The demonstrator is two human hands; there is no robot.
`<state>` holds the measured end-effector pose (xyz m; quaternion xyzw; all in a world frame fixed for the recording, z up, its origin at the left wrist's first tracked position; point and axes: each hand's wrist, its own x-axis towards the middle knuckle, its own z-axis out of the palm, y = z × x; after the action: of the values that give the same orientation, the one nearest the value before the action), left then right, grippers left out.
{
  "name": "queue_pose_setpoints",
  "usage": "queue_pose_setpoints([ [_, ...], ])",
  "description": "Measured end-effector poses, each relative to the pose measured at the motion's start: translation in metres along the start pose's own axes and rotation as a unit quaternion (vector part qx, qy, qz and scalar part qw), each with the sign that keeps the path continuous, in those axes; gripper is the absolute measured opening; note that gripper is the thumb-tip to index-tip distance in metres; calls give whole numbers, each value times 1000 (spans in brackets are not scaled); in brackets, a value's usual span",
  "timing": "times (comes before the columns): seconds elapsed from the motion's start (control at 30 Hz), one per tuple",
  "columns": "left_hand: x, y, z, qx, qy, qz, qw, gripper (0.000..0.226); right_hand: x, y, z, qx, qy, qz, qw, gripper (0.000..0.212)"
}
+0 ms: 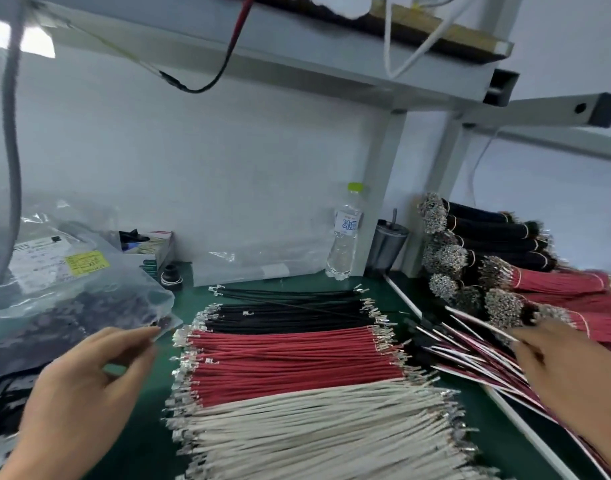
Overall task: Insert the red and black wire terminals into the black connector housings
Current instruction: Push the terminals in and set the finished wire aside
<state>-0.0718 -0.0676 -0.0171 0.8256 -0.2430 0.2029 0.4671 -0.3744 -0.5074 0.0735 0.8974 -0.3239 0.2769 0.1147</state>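
Now the left hand [89, 386] pinches the plastic bag [72, 299] at nine o'clock; the right hand [567, 372], at three o'clock, grips a wire assembly [477, 323].

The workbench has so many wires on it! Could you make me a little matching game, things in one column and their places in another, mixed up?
Things:
1. water bottle
2. white wires
3. black wires
4. plastic bag

Places:
A. nearest the person, in front of the red wires
B. at the left, beside the left hand
C. standing at the back by the wall
D. just behind the red wires

Pairs: 1-C, 2-A, 3-D, 4-B
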Motion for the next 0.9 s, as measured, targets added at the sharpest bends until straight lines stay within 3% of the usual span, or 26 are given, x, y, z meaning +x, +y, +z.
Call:
queue_pose_setpoints([
  [0.07,0,12,-1,24,5,-4,1000,26,-6,19,21,-75,-29,-3,997,9],
  [0.17,-7,31,-2,41,13,-3,999,28,-6,21,42,-92,-23,2,995,22],
  [0.27,-13,44,-4,87,29,21,996,30,10,-17,43,4,30,5,1000,23],
  [0.37,-16,51,-5,148,30,64,986,30,25,-103,21,112,84,-55,989,17],
  [0.47,-17,48,-5,198,10,98,975,29,21,-182,17,236,36,-96,966,18],
  [0.53,-18,44,-7,228,-6,119,966,30,12,-209,25,260,22,-129,957,21],
  [0.67,-13,43,-8,246,22,187,951,14,1,-223,43,257,30,-189,947,21],
  [0.77,-14,51,-7,231,35,181,955,31,-1,-224,50,253,48,-208,944,23],
  [0.9,-14,73,-21,195,56,212,956,28,2,-221,52,256,60,-214,941,25],
])
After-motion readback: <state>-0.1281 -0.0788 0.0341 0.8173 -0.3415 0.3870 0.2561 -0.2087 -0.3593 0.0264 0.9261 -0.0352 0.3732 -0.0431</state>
